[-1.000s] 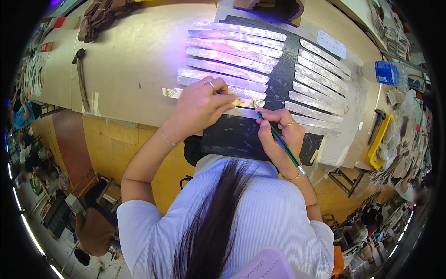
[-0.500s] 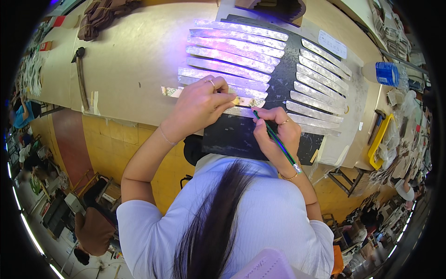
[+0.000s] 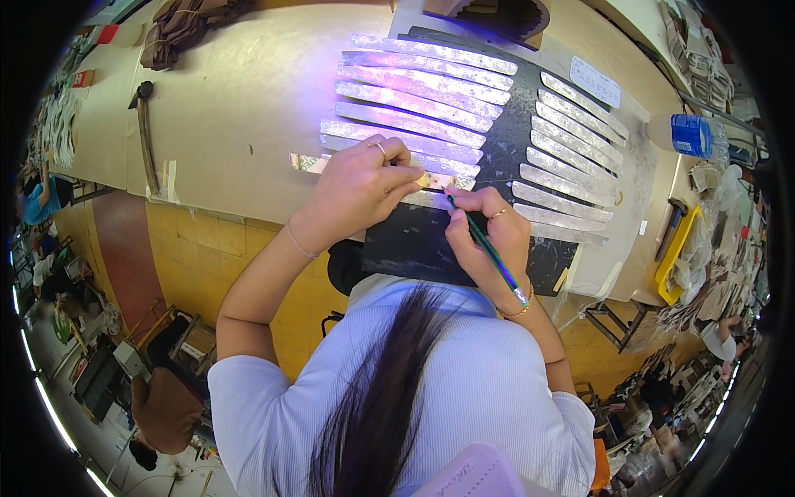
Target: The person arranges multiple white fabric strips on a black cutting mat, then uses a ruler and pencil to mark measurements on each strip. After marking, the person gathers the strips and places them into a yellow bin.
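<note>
Basically, left hand (image 3: 364, 182) pinches the patterned strip (image 3: 440, 180) lying across the left side of the black mat (image 3: 410, 244), likely bracing it against the green pencil (image 3: 489, 246) pinched near its tip by the right hand (image 3: 502, 236) over that mat, silvery strips (image 3: 414, 103) spaced farther up it.

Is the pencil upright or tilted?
Tilted: the pencil slants in the right hand, tip by the patterned strip, other end toward the lower right.
</note>
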The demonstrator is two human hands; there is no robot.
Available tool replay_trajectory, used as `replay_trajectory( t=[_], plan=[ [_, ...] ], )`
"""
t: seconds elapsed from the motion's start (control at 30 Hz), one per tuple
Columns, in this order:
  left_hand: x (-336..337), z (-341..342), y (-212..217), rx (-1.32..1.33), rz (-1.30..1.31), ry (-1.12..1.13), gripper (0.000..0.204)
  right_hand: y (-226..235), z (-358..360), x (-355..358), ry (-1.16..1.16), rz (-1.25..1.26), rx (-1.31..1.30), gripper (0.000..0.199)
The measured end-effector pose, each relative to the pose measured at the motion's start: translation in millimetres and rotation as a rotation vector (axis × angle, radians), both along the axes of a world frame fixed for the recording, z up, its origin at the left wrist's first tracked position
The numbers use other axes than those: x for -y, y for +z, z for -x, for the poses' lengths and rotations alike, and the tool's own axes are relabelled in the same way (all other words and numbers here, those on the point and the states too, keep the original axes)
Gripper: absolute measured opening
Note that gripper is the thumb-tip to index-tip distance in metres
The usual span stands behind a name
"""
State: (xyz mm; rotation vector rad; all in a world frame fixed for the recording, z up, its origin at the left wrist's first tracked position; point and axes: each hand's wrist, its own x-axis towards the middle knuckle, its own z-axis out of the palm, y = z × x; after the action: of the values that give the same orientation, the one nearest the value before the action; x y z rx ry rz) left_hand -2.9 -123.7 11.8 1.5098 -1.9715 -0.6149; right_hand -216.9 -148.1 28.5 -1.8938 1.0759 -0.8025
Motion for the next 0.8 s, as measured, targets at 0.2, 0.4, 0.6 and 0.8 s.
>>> replay_trajectory(
  t=[0.2,0.4,0.6,0.8],
  plan=[
    [1,2,5,0.017,0.008,0.005,0.016,-3,-10,3,0.014,0.083,-0.029,0.016],
    [1,3,7,0.034,0.019,0.009,0.013,-1,-16,6,0.04,0.136,-0.132,0.017],
    [2,5,4,0.064,0.02,0.01,0.008,4,-19,10,0.059,0.134,-0.215,0.013],
    [2,3,4,0.043,0.037,0.0,0.008,9,-21,15,0.095,0.081,-0.258,0.014]
  ],
)
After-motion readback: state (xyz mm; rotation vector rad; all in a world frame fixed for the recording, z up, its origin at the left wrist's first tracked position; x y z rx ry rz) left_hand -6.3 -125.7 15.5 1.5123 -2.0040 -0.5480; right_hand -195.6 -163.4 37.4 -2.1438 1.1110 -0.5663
